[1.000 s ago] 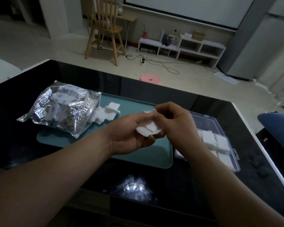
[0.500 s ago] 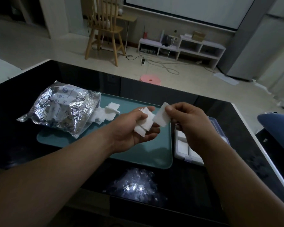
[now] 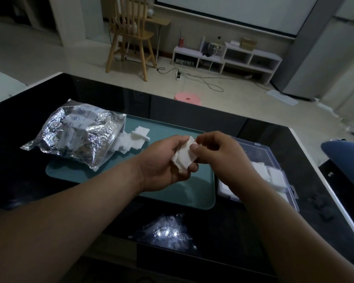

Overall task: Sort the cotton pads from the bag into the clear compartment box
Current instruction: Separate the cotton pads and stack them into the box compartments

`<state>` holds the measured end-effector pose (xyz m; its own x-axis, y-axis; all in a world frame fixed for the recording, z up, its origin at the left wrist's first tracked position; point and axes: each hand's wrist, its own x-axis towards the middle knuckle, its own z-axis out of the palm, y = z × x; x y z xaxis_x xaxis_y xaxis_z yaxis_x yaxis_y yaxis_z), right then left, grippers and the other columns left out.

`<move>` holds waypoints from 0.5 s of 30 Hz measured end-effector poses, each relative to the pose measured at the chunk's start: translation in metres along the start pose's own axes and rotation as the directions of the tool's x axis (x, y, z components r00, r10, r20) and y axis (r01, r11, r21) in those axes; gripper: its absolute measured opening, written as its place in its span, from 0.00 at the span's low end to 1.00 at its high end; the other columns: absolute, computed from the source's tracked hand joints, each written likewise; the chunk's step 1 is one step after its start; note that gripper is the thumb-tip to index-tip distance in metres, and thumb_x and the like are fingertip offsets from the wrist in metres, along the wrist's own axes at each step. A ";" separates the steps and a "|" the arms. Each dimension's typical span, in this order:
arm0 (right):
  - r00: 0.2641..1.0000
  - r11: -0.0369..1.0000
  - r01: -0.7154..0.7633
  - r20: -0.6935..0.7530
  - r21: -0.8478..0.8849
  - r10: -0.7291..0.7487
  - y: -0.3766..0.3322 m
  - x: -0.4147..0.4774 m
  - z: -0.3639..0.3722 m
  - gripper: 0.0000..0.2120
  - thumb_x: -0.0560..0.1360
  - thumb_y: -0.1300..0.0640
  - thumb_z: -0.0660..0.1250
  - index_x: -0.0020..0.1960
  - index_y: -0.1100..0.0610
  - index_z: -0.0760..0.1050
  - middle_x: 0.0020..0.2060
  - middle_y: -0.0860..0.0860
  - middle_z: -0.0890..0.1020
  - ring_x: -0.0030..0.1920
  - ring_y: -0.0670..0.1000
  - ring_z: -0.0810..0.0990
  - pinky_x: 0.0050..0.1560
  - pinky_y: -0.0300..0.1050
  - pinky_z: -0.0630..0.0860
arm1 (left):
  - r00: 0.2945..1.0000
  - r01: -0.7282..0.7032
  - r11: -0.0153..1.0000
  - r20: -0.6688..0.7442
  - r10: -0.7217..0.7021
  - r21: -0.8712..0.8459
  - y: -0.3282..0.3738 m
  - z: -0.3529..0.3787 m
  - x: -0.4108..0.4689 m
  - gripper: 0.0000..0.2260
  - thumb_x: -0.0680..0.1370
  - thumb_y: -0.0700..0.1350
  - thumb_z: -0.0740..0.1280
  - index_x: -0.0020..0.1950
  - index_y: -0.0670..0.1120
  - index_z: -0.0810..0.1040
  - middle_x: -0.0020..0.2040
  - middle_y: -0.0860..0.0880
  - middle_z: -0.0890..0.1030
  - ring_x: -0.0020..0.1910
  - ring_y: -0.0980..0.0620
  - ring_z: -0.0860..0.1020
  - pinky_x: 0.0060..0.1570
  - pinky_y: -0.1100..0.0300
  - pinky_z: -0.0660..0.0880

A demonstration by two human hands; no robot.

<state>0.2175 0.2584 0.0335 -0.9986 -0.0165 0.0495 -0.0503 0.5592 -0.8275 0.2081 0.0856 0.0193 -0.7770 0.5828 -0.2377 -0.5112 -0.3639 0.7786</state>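
My left hand (image 3: 161,162) grips a small stack of white square cotton pads (image 3: 183,157) above the teal mat (image 3: 168,188). My right hand (image 3: 219,154) pinches the top pad of that stack between thumb and fingers. A crinkled silver bag (image 3: 78,137) lies on the mat's left end, with loose cotton pads (image 3: 133,137) spilling from its mouth. The clear compartment box (image 3: 274,176) sits to the right of the mat, partly hidden by my right wrist, with white pads in its compartments.
Everything rests on a glossy black table (image 3: 223,123) that reflects a ceiling light near its front edge. Beyond the table stand a pink stool (image 3: 187,98) and a wooden chair (image 3: 131,35). A blue object (image 3: 347,156) lies at the far right.
Half a second ago my right hand held one pad lifted off the stack, over the box. It has come back to the stack in my left hand and pinches the top pad.
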 end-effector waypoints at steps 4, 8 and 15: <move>0.999 0.998 0.042 -0.030 0.039 -0.040 -0.003 -0.003 0.002 0.04 0.78 0.52 0.74 0.52 0.49 0.83 0.46 0.47 0.87 0.45 0.45 0.87 0.55 0.56 0.84 | 1.000 -0.001 1.000 0.010 0.001 0.002 -0.002 0.000 0.002 0.22 0.87 0.54 0.52 0.71 0.42 0.74 0.46 0.45 0.78 0.36 0.52 0.74 0.27 0.64 0.66; 0.999 0.994 0.024 0.036 0.109 -0.028 -0.008 -0.004 -0.002 0.03 0.81 0.57 0.72 0.52 0.54 0.84 0.44 0.49 0.89 0.43 0.46 0.88 0.55 0.53 0.85 | 0.997 0.003 1.000 0.081 -0.004 0.011 -0.001 -0.001 0.001 0.23 0.87 0.56 0.52 0.70 0.47 0.80 0.49 0.44 0.79 0.38 0.52 0.74 0.28 0.65 0.67; 0.999 0.998 0.002 0.054 0.059 -0.006 -0.003 0.000 -0.003 0.05 0.83 0.52 0.67 0.51 0.51 0.80 0.44 0.47 0.85 0.48 0.50 0.84 0.57 0.58 0.81 | 0.986 0.070 0.998 0.150 -0.070 0.004 -0.002 -0.006 -0.001 0.18 0.86 0.55 0.56 0.66 0.46 0.77 0.46 0.44 0.76 0.39 0.51 0.72 0.29 0.65 0.67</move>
<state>0.2173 0.2587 0.0377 -0.9976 -0.0644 0.0240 -0.0535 0.5091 -0.8590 0.2072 0.0813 0.0142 -0.6754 0.7093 -0.2018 -0.5631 -0.3193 0.7622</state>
